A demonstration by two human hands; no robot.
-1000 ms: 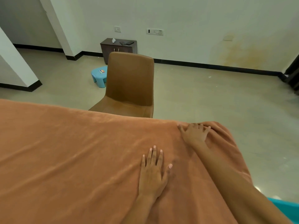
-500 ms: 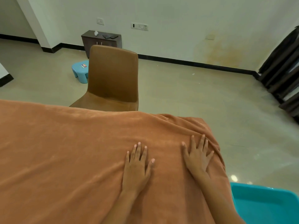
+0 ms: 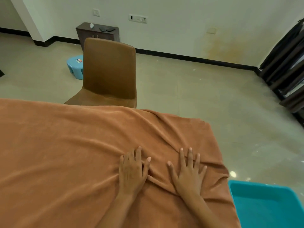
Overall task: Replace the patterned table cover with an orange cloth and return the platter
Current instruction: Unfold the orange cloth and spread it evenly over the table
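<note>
Head view: left hand [image 3: 131,175] and right hand [image 3: 189,175] flat, fingers spread, on orange cloth [image 3: 65,153].

We see the orange cloth [image 3: 62,145] spread over the table — a soft, towel-like fabric covering the whole visible top and hanging over the far right corner. Its left stretch lies fairly smooth; toward the near right it gathers into long folds and creases — bunched, not flat.
</note>
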